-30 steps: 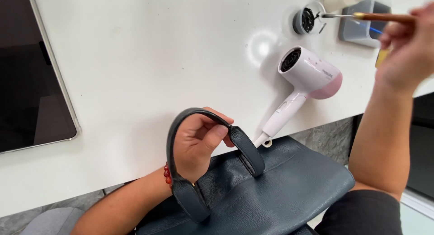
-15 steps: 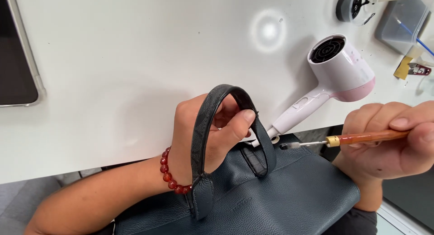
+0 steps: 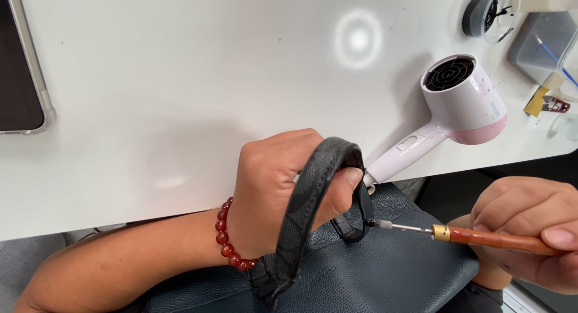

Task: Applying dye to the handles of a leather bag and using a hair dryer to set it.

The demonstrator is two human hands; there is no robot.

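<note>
My left hand (image 3: 274,189), with a red bead bracelet (image 3: 227,244) on the wrist, grips the dark strap handle (image 3: 307,213) of a dark blue leather bag (image 3: 385,271) lying on my lap below the table edge. The thumb presses the strap near its right end. My right hand (image 3: 533,229) holds a thin tool with a reddish wooden handle and a brass collar (image 3: 481,238). Its metal tip touches the edge of the strap by my left thumb.
A white and pink hair dryer (image 3: 457,105) lies on the white table (image 3: 180,78), its handle pointing at the bag. A tablet (image 3: 21,60) sits at the far left. At the top right are a round black item (image 3: 481,12), a clear box (image 3: 545,39) and small clutter.
My right hand came down from the top right of the table with the tool and has brought its tip to the strap edge. My left hand has closed tighter on the strap.
</note>
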